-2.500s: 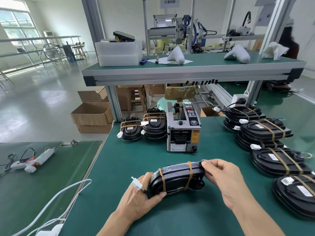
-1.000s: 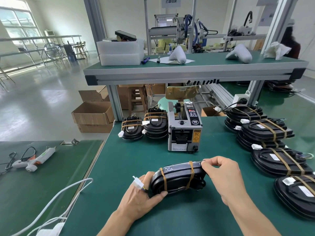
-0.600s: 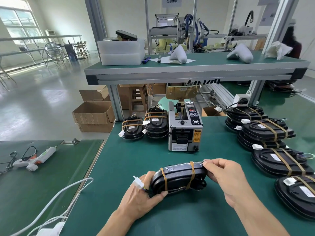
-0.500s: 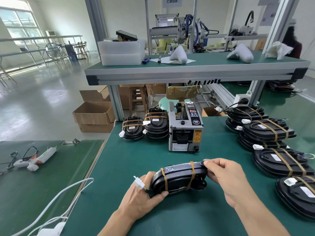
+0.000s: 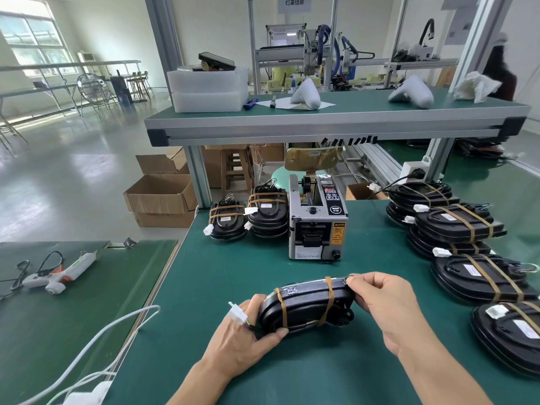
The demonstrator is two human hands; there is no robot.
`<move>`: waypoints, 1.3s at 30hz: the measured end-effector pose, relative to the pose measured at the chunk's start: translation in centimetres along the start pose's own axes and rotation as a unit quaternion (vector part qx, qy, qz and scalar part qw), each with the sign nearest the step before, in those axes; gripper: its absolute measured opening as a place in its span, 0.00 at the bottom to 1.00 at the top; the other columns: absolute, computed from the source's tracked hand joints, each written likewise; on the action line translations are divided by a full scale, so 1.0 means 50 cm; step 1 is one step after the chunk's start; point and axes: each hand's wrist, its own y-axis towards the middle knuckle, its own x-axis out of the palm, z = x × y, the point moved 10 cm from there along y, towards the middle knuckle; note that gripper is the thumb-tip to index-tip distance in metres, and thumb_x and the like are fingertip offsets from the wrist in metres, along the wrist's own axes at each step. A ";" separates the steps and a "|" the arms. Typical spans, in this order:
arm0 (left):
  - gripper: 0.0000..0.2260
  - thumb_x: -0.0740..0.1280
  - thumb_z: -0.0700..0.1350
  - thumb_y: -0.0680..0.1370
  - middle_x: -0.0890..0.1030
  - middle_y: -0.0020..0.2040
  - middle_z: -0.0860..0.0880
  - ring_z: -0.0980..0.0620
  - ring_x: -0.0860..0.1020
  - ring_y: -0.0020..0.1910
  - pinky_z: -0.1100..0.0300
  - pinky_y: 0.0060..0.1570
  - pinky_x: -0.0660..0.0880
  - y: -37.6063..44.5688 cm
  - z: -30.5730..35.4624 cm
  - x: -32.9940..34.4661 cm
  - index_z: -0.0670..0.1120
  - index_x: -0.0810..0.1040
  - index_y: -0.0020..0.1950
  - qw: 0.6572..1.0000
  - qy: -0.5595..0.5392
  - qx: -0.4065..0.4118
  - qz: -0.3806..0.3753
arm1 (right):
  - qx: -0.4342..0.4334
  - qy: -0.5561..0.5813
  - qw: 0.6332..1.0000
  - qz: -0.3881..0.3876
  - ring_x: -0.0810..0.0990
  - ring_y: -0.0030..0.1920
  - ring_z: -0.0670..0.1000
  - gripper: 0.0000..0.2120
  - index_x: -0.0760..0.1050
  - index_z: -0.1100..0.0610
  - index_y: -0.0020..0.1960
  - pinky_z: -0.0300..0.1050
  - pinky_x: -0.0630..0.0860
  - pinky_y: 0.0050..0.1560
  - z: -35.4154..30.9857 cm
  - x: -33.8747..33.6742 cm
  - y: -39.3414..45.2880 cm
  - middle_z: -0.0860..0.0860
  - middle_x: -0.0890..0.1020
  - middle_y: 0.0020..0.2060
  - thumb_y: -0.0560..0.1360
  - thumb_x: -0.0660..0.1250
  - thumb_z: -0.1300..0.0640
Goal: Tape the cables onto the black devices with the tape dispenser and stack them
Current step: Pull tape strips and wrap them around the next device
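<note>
Our left hand (image 5: 245, 331) grips one end of the black device (image 5: 304, 306), and our right hand (image 5: 380, 305) pinches its other end. We hold it up on its edge just above the desk (image 5: 233, 276), in front of the tape dispenser (image 5: 317, 220). It looks hard, smooth and light, so the ends are good places to hold. Its white plug (image 5: 238, 314) dangles. Finished stacks (image 5: 251, 214) wait left of the dispenser, with nothing in the way.

Single head-worn wide-angle view, looking forward and down over the green matted workbench (image 5: 292, 287), close above both hands, far room bent at the edges
</note>
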 end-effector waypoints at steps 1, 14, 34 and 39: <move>0.21 0.67 0.70 0.78 0.78 0.48 0.60 0.57 0.78 0.48 0.54 0.50 0.77 0.000 0.000 0.000 0.57 0.71 0.60 1.000 0.000 0.000 0.000 | -0.001 -0.011 1.000 0.006 0.82 0.44 0.52 0.05 0.85 0.58 0.37 0.60 0.80 0.62 -0.001 -0.001 -0.001 0.48 0.88 0.40 0.72 0.76 0.61; 0.20 0.68 0.68 0.78 0.78 0.48 0.61 0.59 0.77 0.47 0.57 0.49 0.77 -0.001 -0.002 0.001 0.57 0.71 0.60 1.000 0.002 0.003 0.002 | -0.049 -0.144 0.985 0.080 0.80 0.34 0.43 0.06 0.82 0.52 0.34 0.39 0.73 0.34 -0.024 -0.015 -0.008 0.33 0.84 0.35 0.69 0.74 0.55; 0.18 0.71 0.64 0.78 0.79 0.48 0.60 0.58 0.78 0.47 0.58 0.50 0.76 -0.003 0.001 0.000 0.58 0.71 0.60 1.000 0.007 0.007 0.007 | -0.058 -0.155 0.984 0.066 0.79 0.32 0.39 0.06 0.82 0.52 0.33 0.40 0.71 0.31 -0.025 -0.022 -0.001 0.36 0.83 0.33 0.69 0.74 0.54; 0.18 0.72 0.64 0.78 0.79 0.48 0.61 0.59 0.77 0.47 0.59 0.49 0.76 -0.001 0.003 0.000 0.59 0.70 0.61 1.000 0.009 0.010 0.008 | -0.064 -0.154 0.984 0.067 0.79 0.32 0.39 0.06 0.82 0.51 0.34 0.40 0.72 0.31 -0.020 -0.024 -0.001 0.36 0.83 0.33 0.70 0.74 0.55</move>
